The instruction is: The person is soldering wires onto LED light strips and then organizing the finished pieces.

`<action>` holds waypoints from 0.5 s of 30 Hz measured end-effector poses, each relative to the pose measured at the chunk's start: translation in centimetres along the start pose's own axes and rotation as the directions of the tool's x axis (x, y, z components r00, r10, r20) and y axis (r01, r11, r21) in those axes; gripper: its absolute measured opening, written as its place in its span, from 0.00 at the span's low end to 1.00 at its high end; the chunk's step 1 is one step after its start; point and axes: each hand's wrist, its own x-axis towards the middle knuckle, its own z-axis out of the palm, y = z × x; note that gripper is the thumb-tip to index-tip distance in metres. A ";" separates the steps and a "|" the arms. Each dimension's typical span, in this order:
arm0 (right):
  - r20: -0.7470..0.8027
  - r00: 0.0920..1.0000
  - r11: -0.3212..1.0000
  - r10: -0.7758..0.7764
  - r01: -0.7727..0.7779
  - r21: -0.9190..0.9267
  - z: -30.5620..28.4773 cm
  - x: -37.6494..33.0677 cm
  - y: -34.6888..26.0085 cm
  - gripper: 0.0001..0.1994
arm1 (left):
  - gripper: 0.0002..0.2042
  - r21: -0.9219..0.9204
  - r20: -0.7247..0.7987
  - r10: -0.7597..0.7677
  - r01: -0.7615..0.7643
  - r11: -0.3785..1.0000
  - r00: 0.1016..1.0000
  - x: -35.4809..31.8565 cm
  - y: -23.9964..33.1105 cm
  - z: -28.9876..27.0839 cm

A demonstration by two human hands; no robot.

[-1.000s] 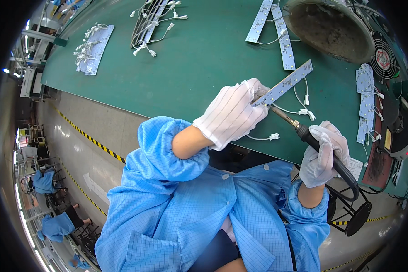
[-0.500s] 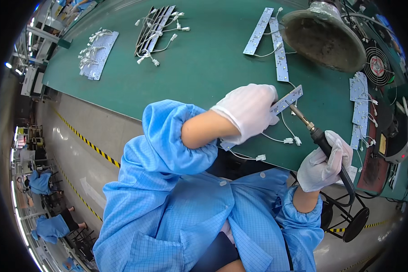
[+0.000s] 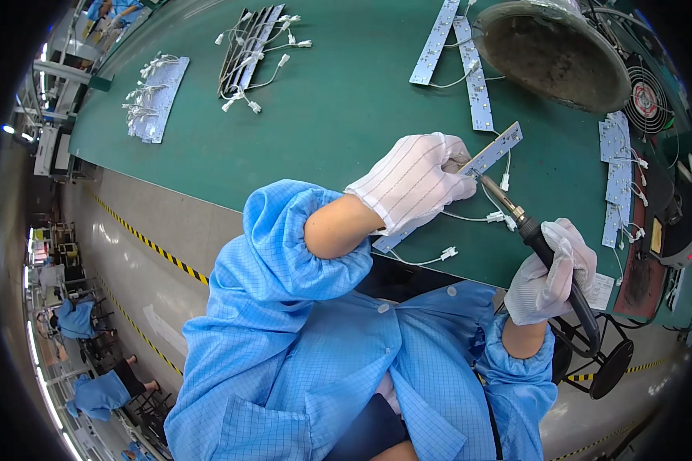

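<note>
Gloved in white, my left hand (image 3: 421, 178) grips a narrow LED circuit board (image 3: 496, 149) by its near end, tilted up off the table. My right hand (image 3: 552, 270), also gloved, is wrapped round the black handle of a soldering iron (image 3: 537, 234). The iron's metal tip meets or nearly meets the board close to my left fingers. White wires with small connectors (image 3: 501, 220) hang below the board. Part of another board (image 3: 396, 240) shows beneath my left wrist at the table's edge.
On the green table (image 3: 346, 84) lie a stack of wired boards (image 3: 161, 104), an upright-edged bundle of boards (image 3: 260, 50), two long strips (image 3: 473, 84) and a wired stack (image 3: 617, 180). A wide fume hood (image 3: 553, 58) overhangs the far right, beside a round fan (image 3: 647, 100). A soldering station (image 3: 673, 230) stands right.
My left hand has turned, tilting the board more steeply. The iron's tip has shifted along the board, closer to my left fingers. The whole view has moved slightly.
</note>
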 end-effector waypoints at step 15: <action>0.054 0.998 0.999 -0.036 0.036 0.004 -0.2 0.2 0.1 0.16 | 0.18 -0.014 0.013 -0.044 0.044 0.999 0.999 0.1 -0.3 0.1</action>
